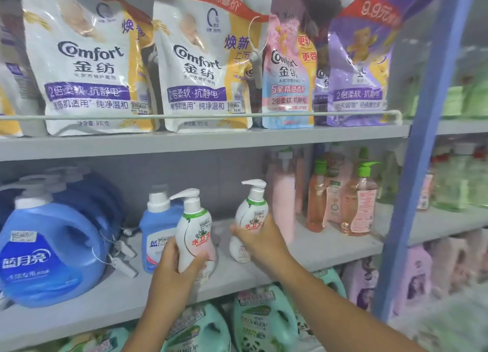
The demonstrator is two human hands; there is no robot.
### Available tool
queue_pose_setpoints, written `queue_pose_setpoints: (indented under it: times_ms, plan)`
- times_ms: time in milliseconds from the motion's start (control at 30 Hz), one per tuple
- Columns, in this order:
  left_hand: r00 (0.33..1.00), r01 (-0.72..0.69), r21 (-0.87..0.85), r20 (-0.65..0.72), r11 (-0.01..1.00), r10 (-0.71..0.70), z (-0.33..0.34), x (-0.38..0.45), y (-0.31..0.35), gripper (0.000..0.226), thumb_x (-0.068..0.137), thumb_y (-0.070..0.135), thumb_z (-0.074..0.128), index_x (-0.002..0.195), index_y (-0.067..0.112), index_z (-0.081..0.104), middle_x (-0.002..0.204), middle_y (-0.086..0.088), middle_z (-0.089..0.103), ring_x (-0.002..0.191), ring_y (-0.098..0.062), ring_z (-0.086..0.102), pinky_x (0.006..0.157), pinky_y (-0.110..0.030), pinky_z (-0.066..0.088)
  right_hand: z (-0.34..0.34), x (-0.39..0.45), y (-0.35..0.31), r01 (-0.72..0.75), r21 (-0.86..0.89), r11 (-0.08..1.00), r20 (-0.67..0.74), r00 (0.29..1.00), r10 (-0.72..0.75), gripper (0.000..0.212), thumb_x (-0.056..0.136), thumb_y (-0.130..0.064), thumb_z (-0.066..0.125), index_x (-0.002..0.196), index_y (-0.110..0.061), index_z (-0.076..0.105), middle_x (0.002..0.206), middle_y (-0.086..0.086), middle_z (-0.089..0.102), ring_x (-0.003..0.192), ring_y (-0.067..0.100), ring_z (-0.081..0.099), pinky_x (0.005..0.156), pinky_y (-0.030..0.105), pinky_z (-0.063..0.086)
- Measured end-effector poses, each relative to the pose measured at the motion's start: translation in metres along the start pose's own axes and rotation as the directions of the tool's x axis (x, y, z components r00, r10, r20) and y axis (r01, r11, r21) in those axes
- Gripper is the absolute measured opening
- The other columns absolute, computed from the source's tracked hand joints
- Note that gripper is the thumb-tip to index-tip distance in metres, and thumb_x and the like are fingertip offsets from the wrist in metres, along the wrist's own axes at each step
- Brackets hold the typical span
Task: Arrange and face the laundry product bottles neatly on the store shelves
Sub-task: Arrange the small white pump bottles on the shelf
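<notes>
Two white pump bottles with green neck bands and red lettering are on the middle shelf (330, 256). My left hand (174, 267) grips the nearer pump bottle (194, 233) round its lower body, at the shelf's front edge. My right hand (257, 239) holds the second pump bottle (252, 214) round its middle, a little further back and to the right. Both bottles are upright with labels facing me; their pump spouts point left.
A small blue bottle (155, 233) stands just left of my left hand, and a large blue jug (47, 248) further left with tags beside it. Pink and orange pump bottles (359, 206) stand to the right. Comfort refill pouches (195, 69) fill the upper shelf. Green jugs (264, 322) sit below.
</notes>
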State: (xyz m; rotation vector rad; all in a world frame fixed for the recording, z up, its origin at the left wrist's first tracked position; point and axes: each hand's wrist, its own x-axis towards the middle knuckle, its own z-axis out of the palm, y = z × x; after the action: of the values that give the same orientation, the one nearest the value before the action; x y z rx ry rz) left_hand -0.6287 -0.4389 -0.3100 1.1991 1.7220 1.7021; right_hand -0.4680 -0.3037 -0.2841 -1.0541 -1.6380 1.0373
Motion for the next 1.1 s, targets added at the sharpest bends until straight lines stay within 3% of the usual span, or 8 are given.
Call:
queue_pose_setpoints:
  times_ms: [233, 400, 533, 667, 733, 833, 967, 1100]
  plan:
    - [0.995, -0.038, -0.111, 0.083, 0.993, 0.048, 0.044, -0.025, 0.025, 0.041, 0.085, 0.011, 0.081, 0.112, 0.036, 0.062, 0.099, 0.024, 0.076, 0.089, 0.009, 0.070, 0.083, -0.029, 0.054, -0.081, -0.043, -0.005, -0.052, -0.080, 0.995, -0.052, 0.998, 0.048, 0.055, 0.066, -0.059, 0.085, 0.107, -0.034, 0.059, 0.096, -0.012, 0.074, 0.089, 0.003, 0.071, 0.086, 0.037, 0.061]
    - [0.983, -0.047, -0.211, 0.162, 0.976, 0.082, 0.117, -0.046, 0.054, 0.044, 0.084, 0.008, 0.082, 0.118, 0.030, 0.064, 0.101, 0.016, 0.079, 0.088, 0.003, 0.074, 0.067, -0.017, 0.058, -0.162, -0.073, 0.004, -0.040, -0.034, 0.999, -0.160, 0.987, 0.034, 0.044, 0.074, -0.057, 0.081, 0.107, -0.036, 0.061, 0.101, -0.017, 0.074, 0.094, 0.001, 0.070, 0.085, 0.034, 0.059]
    - [0.962, -0.037, -0.263, 0.252, 0.964, 0.105, 0.200, -0.071, 0.075, 0.048, 0.082, 0.012, 0.083, 0.121, 0.032, 0.064, 0.105, 0.014, 0.079, 0.097, -0.007, 0.076, 0.076, -0.024, 0.059, -0.249, -0.086, 0.023, -0.044, -0.021, 0.999, -0.209, 0.977, 0.039, 0.041, 0.077, -0.051, 0.083, 0.109, -0.038, 0.062, 0.098, -0.023, 0.074, 0.086, -0.011, 0.068, 0.070, 0.016, 0.052]
    - [0.949, -0.010, -0.282, 0.299, 0.959, 0.098, 0.298, -0.102, 0.093, 0.056, 0.071, 0.016, 0.093, 0.118, 0.029, 0.065, 0.102, 0.010, 0.080, 0.092, -0.007, 0.076, 0.076, -0.024, 0.059, -0.353, -0.089, 0.052, -0.077, -0.003, 0.997, -0.285, 0.956, 0.073, 0.036, 0.075, -0.046, 0.086, 0.103, -0.035, 0.065, 0.091, -0.023, 0.075, 0.092, 0.000, 0.070, 0.075, 0.024, 0.054]
    - [0.954, 0.006, -0.283, 0.289, 0.959, 0.079, 0.350, -0.121, 0.098, 0.061, 0.063, 0.018, 0.095, 0.116, 0.030, 0.066, 0.099, 0.008, 0.081, 0.087, -0.004, 0.077, 0.075, -0.023, 0.059, -0.411, -0.091, 0.069, -0.081, -0.004, 0.997, -0.278, 0.957, 0.076, 0.035, 0.077, -0.048, 0.084, 0.105, -0.038, 0.065, 0.094, -0.022, 0.074, 0.093, -0.002, 0.069, 0.072, 0.022, 0.051]
    - [0.963, 0.046, -0.316, 0.268, 0.948, 0.042, 0.418, -0.136, 0.105, 0.056, 0.075, -0.006, 0.087, 0.112, 0.030, 0.066, 0.096, 0.005, 0.081, 0.081, -0.002, 0.076, 0.066, -0.013, 0.058, -0.490, -0.088, 0.090, -0.074, -0.029, 0.997, -0.284, 0.957, 0.063, 0.035, 0.078, -0.050, 0.082, 0.106, -0.041, 0.064, 0.093, -0.024, 0.073, 0.085, -0.008, 0.068, 0.071, 0.023, 0.050]
    - [0.964, 0.067, -0.292, 0.264, 0.954, 0.013, 0.485, -0.139, 0.122, 0.051, 0.080, -0.001, 0.083, 0.115, 0.032, 0.065, 0.101, 0.012, 0.080, 0.092, -0.005, 0.076, 0.084, -0.032, 0.058, -0.561, -0.070, 0.106, -0.089, -0.049, 0.995, -0.266, 0.961, 0.073, 0.034, 0.078, -0.046, 0.084, 0.104, -0.042, 0.062, 0.096, -0.022, 0.072, 0.080, -0.011, 0.066, 0.076, 0.024, 0.054]
    - [0.978, 0.056, -0.232, 0.208, 0.971, -0.007, 0.533, -0.131, 0.137, 0.044, 0.081, 0.004, 0.083, 0.113, 0.030, 0.066, 0.099, 0.011, 0.080, 0.089, -0.004, 0.076, 0.074, -0.024, 0.057, -0.605, -0.041, 0.115, -0.081, -0.132, 0.988, -0.164, 0.985, 0.059, 0.040, 0.078, -0.051, 0.082, 0.110, -0.039, 0.062, 0.099, -0.020, 0.072, 0.077, -0.016, 0.063, 0.055, 0.009, 0.044]
